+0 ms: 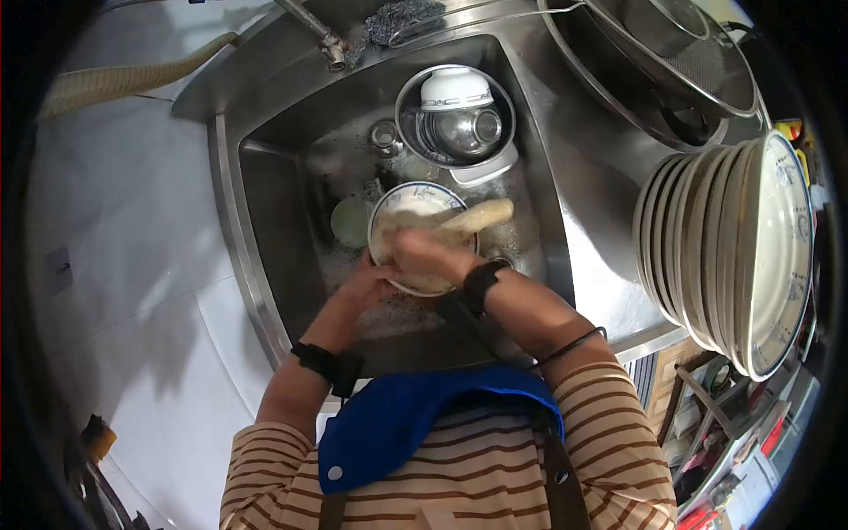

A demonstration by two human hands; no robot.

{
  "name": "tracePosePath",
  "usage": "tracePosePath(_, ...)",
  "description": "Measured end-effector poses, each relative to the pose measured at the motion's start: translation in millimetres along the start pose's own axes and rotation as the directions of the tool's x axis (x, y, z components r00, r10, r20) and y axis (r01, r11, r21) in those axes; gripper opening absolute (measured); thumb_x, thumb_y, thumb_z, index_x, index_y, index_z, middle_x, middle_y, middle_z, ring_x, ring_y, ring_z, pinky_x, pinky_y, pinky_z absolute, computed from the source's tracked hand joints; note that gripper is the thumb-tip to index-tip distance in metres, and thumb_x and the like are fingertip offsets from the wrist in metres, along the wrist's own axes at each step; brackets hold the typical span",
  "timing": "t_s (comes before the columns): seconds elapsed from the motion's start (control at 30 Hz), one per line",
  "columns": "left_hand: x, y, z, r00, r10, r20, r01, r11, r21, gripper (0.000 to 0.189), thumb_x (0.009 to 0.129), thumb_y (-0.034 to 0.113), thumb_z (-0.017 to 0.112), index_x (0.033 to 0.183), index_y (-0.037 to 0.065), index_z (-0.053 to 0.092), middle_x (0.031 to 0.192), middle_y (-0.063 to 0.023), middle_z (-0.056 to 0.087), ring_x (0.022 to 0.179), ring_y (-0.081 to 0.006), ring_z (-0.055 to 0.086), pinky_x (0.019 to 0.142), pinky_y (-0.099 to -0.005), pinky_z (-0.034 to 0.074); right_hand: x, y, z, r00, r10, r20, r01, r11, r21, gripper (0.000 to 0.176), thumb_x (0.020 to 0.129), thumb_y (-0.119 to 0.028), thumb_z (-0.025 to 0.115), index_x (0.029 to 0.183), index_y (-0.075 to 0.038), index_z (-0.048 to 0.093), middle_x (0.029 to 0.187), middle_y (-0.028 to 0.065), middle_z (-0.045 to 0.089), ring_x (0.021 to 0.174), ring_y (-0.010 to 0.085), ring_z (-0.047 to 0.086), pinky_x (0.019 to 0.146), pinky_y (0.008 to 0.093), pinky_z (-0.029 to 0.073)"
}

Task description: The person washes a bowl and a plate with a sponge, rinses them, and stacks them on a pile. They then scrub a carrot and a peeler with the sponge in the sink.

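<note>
Over the sink, my left hand [367,283] grips the lower left rim of a white plate [415,196] with a blue edge and blue patterns. My right hand [433,254] is closed on a long, pale yellow loofah [486,215] and presses it against the inside of the plate. One end of the loofah sticks out over the plate's right rim. My right fingers are slightly blurred and partly hidden. Just left of the plate, a pale green round thing [351,221] lies in soapy water.
The steel sink [274,208] also holds a metal basin [404,115] with a white bowl [455,87] and metal bowl, plus a small glass [385,135]. A tap [334,55] reaches over its back edge. Stacked plates [707,247] stand right, below large pans and a strainer [707,66].
</note>
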State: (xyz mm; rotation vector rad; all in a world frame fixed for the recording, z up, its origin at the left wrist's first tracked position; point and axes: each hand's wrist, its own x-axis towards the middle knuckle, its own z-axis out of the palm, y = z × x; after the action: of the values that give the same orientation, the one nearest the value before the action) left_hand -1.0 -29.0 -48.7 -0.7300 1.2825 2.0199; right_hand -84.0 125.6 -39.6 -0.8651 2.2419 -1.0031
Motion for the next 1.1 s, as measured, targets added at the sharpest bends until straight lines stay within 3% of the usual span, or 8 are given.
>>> tracePosePath(0.13, 2, 22, 2, 1.0, 0.014, -0.003, -0.014, 0.995, -0.094, 0.064, 0.077, 0.018, 0.06, 0.132, 0.012, 0.028, 0.126, -0.0109, 0.041, 0.11, -0.0273, 0.048, 0.078, -0.0474, 0.05, -26, 23, 17, 0.947, -0.14, 0.29, 0.267, 0.844, -0.465, 0.024, 0.078, -0.022, 0.051, 0.092, -0.006, 0.061, 0.091, 0.0152, 0.063, 0.085, 0.0332, 0.06, 0.072, 0.0433, 0.046)
tracePosePath(0.27, 40, 33, 3, 0.978, -0.198, 0.061, 0.201, 0.978, -0.051, 0.057, 0.084, 0.039, 0.051, 0.128, 0.007, 0.034, 0.121, -0.0122, 0.046, 0.104, -0.0277, 0.052, 0.076, -0.0483, 0.05, -15, 88, 10, 0.936, 0.317, -0.153, -0.352, 0.818, -0.455, 0.028, 0.08, -0.023, 0.05, 0.096, -0.002, 0.059, 0.094, 0.0155, 0.061, 0.09, 0.0295, 0.059, 0.075, 0.0476, 0.042)
tracePosePath(0.43, 64, 28, 10, 0.918, -0.396, -0.015, 0.396, 0.918, 0.01, 0.053, 0.088, 0.044, 0.042, 0.121, 0.002, 0.042, 0.111, -0.0147, 0.054, 0.092, -0.0284, 0.058, 0.072, -0.043, 0.051, -8, 46, 46, 0.93, 0.34, 0.141, -0.24, 0.851, -0.467, 0.043, 0.08, -0.03, 0.05, 0.111, 0.0, 0.048, 0.102, 0.0192, 0.057, 0.095, 0.0326, 0.057, 0.079, 0.05, 0.041)
tracePosePath(0.63, 59, 18, -14, 0.945, -0.166, -0.283, 0.204, 0.973, 0.11, 0.034, 0.084, 0.018, 0.045, 0.113, 0.002, 0.05, 0.105, -0.0175, 0.056, 0.085, -0.0299, 0.06, 0.068, -0.0418, 0.051, -36, 29, 30, 0.932, 0.194, 0.307, -0.087, 0.94, -0.329, 0.027, 0.082, -0.019, 0.046, 0.101, -0.003, 0.056, 0.096, 0.0177, 0.059, 0.091, 0.0322, 0.059, 0.076, 0.0509, 0.041)
tracePosePath(0.7, 39, 41, -5, 0.973, 0.162, -0.162, 0.068, 0.469, 0.88, 0.044, 0.075, 0.004, 0.048, 0.119, 0.005, 0.046, 0.105, -0.0204, 0.056, 0.084, -0.0314, 0.06, 0.065, -0.044, 0.051, -48, 49, 21, 0.918, 0.229, 0.323, -0.054, 0.881, -0.47, 0.024, 0.08, -0.017, 0.047, 0.098, -0.004, 0.058, 0.097, 0.0168, 0.059, 0.088, 0.0306, 0.058, 0.076, 0.0482, 0.04)
tracePosePath(0.93, 5, 68, 43, 0.917, 0.05, -0.397, 0.291, 0.597, 0.748, 0.061, 0.071, -0.003, 0.045, 0.129, 0.009, 0.035, 0.11, -0.021, 0.054, 0.086, -0.0325, 0.061, 0.062, -0.0416, 0.053, -7, 53, -27, 0.999, -0.013, -0.042, -0.022, 0.676, -0.737, 0.026, 0.078, -0.015, 0.046, 0.1, -0.005, 0.055, 0.097, 0.0138, 0.057, 0.089, 0.0251, 0.052, 0.069, 0.0432, 0.039)
tracePosePath(1.0, 32, 30, -5, 0.765, 0.644, -0.027, -0.172, 0.244, 0.954, 0.058, 0.073, -0.001, 0.045, 0.129, 0.008, 0.035, 0.111, -0.0198, 0.054, 0.087, -0.0315, 0.061, 0.065, -0.0401, 0.053, -8, 65, -27, 0.961, 0.255, -0.107, -0.266, 0.747, -0.609, 0.03, 0.081, -0.015, 0.045, 0.108, -0.006, 0.054, 0.106, 0.0154, 0.056, 0.097, 0.0297, 0.05, 0.075, 0.0445, 0.038)
tracePosePath(1.1, 15, 27, 29, 0.775, 0.511, -0.373, -0.006, 0.597, 0.803, 0.05, 0.076, 0.002, 0.047, 0.125, 0.005, 0.038, 0.109, -0.0194, 0.055, 0.09, -0.0312, 0.06, 0.074, -0.0418, 0.05, -26, 65, 3, 0.853, 0.518, 0.069, -0.436, 0.778, -0.451, 0.032, 0.085, -0.021, 0.047, 0.112, -0.006, 0.055, 0.111, 0.0172, 0.057, 0.105, 0.0335, 0.052, 0.08, 0.0459, 0.041)
